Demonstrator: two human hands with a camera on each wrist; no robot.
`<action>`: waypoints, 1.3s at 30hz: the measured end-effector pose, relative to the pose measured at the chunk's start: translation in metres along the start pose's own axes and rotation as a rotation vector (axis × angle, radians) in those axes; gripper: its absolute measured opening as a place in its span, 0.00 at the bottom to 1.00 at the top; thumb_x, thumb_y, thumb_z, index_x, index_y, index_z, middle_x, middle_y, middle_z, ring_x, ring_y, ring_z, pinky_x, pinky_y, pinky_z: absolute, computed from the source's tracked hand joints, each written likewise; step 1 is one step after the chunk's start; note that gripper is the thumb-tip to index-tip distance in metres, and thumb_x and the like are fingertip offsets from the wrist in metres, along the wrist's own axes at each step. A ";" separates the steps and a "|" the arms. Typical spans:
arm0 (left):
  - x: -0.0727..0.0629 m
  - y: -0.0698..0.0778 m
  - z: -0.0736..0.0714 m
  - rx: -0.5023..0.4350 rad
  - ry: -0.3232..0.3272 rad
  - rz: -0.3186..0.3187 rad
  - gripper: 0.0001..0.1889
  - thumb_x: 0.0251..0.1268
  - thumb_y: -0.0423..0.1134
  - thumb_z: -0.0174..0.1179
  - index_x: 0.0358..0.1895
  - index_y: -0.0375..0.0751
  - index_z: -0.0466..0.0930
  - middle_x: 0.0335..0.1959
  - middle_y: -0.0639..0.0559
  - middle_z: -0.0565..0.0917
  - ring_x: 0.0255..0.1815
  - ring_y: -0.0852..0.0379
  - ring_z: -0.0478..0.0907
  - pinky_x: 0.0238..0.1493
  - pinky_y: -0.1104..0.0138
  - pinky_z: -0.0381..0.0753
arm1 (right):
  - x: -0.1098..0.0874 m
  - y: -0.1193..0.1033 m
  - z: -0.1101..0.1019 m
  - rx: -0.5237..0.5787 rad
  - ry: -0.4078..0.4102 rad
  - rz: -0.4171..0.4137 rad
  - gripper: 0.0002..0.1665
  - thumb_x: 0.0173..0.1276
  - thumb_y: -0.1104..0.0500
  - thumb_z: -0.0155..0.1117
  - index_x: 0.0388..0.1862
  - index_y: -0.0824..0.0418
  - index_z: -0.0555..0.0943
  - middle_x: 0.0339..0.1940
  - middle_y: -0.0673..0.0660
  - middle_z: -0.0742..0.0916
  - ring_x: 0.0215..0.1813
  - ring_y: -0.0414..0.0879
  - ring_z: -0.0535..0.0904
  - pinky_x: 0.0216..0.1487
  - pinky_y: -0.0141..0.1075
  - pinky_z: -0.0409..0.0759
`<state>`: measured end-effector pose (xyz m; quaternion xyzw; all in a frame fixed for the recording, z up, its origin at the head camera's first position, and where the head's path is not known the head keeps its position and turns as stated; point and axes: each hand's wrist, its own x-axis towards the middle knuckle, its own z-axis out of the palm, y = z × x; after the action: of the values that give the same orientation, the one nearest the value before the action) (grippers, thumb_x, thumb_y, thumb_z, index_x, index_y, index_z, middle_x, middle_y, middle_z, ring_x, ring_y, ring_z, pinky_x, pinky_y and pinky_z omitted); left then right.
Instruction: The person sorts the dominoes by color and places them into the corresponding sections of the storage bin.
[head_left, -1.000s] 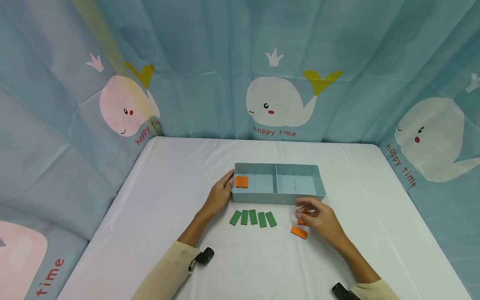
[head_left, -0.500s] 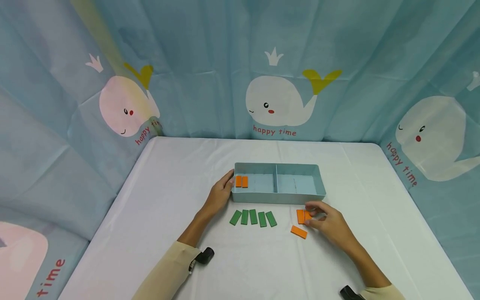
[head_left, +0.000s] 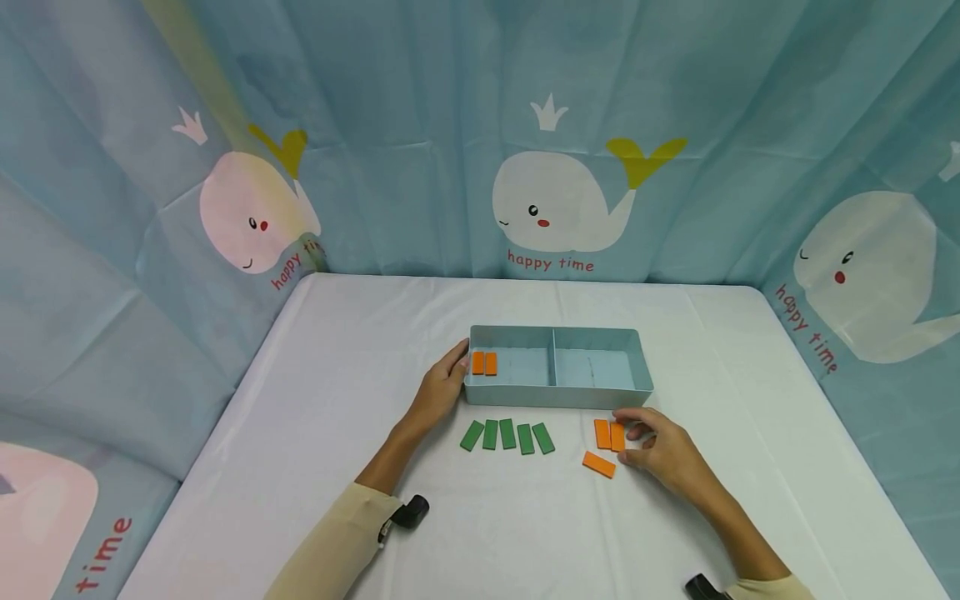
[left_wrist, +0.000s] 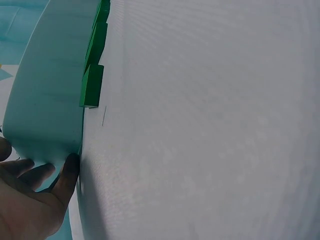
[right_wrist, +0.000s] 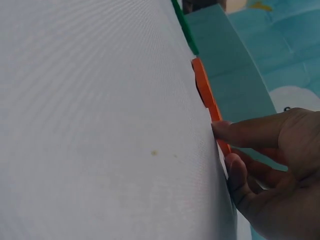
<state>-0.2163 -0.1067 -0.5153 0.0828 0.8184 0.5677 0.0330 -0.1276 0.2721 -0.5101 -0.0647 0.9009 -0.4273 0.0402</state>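
My left hand (head_left: 438,387) rests against the left end of a pale blue two-compartment box (head_left: 558,397); its fingertips touch the end wall in the left wrist view. On the cloth at the box's front right corner, my right hand (head_left: 663,450) pinches the right one of two side-by-side orange blocks (head_left: 617,437), thumb at its near end and a finger at its far end. The other upright orange block (head_left: 602,434) touches it on the left. Nearer me lies a slanted orange block (head_left: 598,464). Two orange blocks (head_left: 483,363) stand in the left compartment.
Several green blocks (head_left: 507,434) lie in a loose row in front of the box. A white cloth (head_left: 480,533) covers the table. Blue curtains (head_left: 420,192) printed with whales hang around its back and sides.
My right hand has drawn back to the right from over the orange blocks, so two now show side by side. My left hand and the box have stayed put.
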 end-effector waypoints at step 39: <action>0.001 -0.001 0.000 0.010 0.006 0.000 0.29 0.90 0.45 0.43 0.85 0.38 0.57 0.85 0.46 0.62 0.86 0.46 0.55 0.85 0.48 0.56 | 0.000 -0.038 0.006 0.051 0.061 -0.190 0.34 0.61 0.70 0.80 0.67 0.61 0.82 0.58 0.54 0.88 0.47 0.48 0.85 0.41 0.32 0.88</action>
<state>-0.2173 -0.1070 -0.5163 0.0813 0.8215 0.5637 0.0299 -0.1234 0.2437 -0.4845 -0.1357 0.8803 -0.4539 -0.0263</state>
